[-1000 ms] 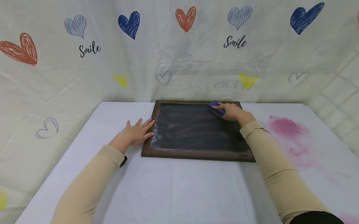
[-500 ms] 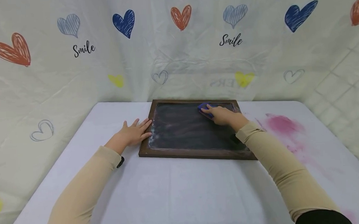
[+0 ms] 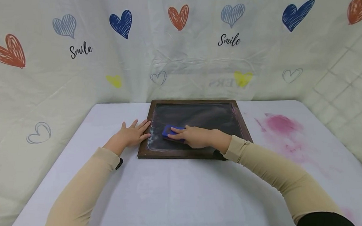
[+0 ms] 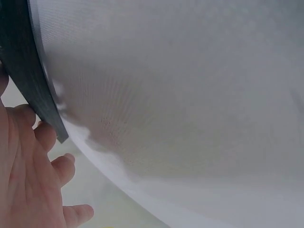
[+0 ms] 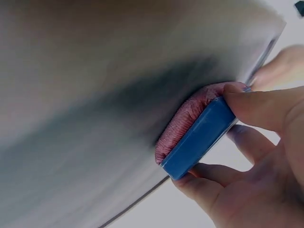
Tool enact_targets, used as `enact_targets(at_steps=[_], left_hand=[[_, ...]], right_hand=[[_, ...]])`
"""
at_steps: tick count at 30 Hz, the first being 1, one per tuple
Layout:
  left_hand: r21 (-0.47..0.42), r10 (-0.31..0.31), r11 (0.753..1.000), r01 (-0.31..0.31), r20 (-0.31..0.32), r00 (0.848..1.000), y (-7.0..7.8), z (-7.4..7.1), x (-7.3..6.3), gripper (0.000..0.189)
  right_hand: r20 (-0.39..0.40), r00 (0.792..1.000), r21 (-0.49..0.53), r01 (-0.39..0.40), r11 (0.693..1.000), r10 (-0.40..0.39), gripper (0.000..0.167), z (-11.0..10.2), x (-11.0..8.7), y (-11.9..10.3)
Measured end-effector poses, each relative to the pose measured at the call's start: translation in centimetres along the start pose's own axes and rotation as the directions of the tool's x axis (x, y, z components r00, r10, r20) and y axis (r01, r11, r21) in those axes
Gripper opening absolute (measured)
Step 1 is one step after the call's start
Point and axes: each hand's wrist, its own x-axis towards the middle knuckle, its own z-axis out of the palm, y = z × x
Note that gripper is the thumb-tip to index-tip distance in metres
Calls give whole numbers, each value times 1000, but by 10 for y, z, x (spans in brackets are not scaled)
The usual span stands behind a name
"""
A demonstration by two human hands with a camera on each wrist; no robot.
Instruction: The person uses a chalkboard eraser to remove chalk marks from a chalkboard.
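A framed chalkboard (image 3: 199, 114) lies on the white table, its dark surface streaked, with whitish chalk residue along the left side. My right hand (image 3: 197, 136) grips a blue chalkboard eraser (image 3: 168, 130) over the lower left part of the board. In the right wrist view the pink pad of the eraser (image 5: 190, 118) faces the board, with thumb and fingers round the blue back. Spread fingers of my left hand (image 3: 128, 136) rest on the left side of the wooden frame (image 3: 143, 146). The left wrist view shows these fingers at the dark frame edge (image 4: 33, 71).
Pink powder stains (image 3: 281, 125) mark the white tablecloth (image 3: 172, 197) to the right of the board. Behind the table hangs a pale curtain (image 3: 196, 51) printed with hearts and "Smile" lettering.
My right hand has swept the eraser from the board's upper right corner leftward and down to its lower left. The left hand stays at the frame; the head view has shifted slightly.
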Motion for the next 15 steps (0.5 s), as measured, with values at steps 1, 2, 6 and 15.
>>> enact_targets(at_steps=[1, 2, 6, 15], left_hand=[[0, -1, 1000, 1, -1, 1000, -1, 0, 0, 71], [-3, -1, 1000, 1, -1, 1000, -1, 0, -1, 71], [-14, -2, 1000, 2, 2, 1000, 0, -1, -2, 71], [-15, -14, 1000, 14, 8, 1000, 1, -3, -3, 71]], right_hand=[[3, 1000, -6, 17, 1000, -17, 69, 2, 1, -5], [4, 1000, -6, 27, 1000, -27, 70, 2, 1, -9], [-32, 999, -18, 27, 999, -28, 71, 3, 0, -10], [-124, 975, 88, -173, 981, 183, 71, -10, -22, 66]])
